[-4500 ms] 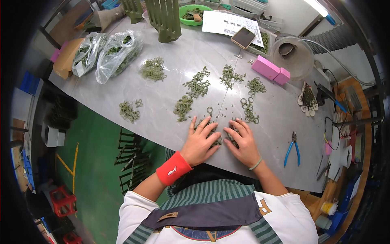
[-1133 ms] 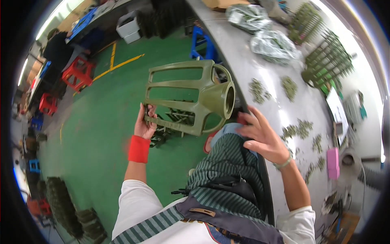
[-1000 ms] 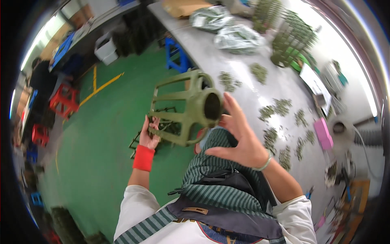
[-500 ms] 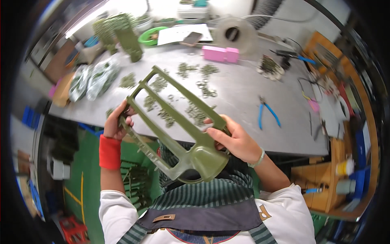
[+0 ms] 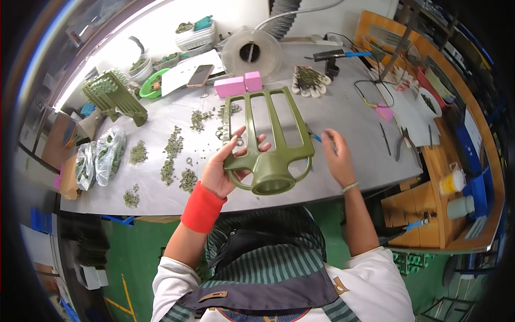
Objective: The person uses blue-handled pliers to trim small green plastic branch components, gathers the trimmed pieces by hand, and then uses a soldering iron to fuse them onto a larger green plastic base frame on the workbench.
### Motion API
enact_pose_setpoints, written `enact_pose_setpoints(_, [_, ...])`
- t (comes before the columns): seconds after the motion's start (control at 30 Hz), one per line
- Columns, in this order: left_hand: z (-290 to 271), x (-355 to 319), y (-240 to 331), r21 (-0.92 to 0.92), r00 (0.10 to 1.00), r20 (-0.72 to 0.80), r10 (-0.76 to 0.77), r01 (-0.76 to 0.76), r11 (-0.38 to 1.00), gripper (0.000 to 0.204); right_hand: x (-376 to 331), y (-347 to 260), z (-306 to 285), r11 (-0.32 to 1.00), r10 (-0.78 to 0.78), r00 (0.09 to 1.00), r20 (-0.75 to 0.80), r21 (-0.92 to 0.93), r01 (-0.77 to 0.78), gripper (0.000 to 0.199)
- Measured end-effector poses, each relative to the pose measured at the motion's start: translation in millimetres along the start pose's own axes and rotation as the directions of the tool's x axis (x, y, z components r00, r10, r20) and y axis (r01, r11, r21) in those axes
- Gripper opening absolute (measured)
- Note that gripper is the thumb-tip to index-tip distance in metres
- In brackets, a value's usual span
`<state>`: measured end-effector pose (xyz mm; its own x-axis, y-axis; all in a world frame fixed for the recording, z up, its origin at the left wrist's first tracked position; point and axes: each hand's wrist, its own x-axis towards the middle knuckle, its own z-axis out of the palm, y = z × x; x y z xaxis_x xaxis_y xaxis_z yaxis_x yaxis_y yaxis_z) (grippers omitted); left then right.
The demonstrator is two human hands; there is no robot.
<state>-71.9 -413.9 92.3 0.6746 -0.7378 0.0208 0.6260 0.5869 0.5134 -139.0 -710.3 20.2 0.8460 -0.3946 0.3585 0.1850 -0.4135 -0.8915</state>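
An olive-green moulded plastic frame (image 5: 272,161) with long parallel bars and a round socket is held up over the table's front part, its socket end toward me. My left hand (image 5: 221,169) grips it at the left side, fingers reaching through the gap between bars. At its right, my right hand (image 5: 338,155) has its fingers bent around a blue handle of the pliers (image 5: 317,138). Much of the pliers is hidden behind the frame and my fingers. Small green plastic bits (image 5: 173,153) lie in several heaps on the table beyond my left hand.
Pink blocks (image 5: 230,87), a phone (image 5: 200,75) and a clear round container (image 5: 268,53) stand at the back. Plastic bags (image 5: 110,153) and green moulded parts (image 5: 115,96) are at the left. A work glove (image 5: 310,80) and dark pliers (image 5: 403,144) lie to the right.
My right hand has let go of the green frame and moved right to the blue-handled pliers. The frame has turned upright in my left hand, and the view has shifted right.
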Motion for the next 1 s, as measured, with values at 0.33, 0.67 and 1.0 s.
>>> enact_pose_setpoints(0.33, [-21, 18, -22, 0.063, 0.963, -0.234, -0.13, 0.148, 0.987, 0.054, 36, 33, -76, 0.651, -0.026, 0.943, 0.331, -0.711, 0.268, 0.013])
enact_pose_setpoints(0.67, [-52, 39, -66, -0.031, 0.891, -0.41, -0.193, 0.198, 0.98, 0.045, 273, 61, -98, 0.853, 0.343, 0.931, 0.128, 0.372, -0.366, 0.023])
enact_pose_setpoints(1.0, [-28, -4, -46, -0.036, 0.782, -0.462, -0.418, 0.454, 0.89, 0.042, 459, 169, -99, 0.536, 0.718, 0.696, -0.002, 0.64, -0.551, 0.038])
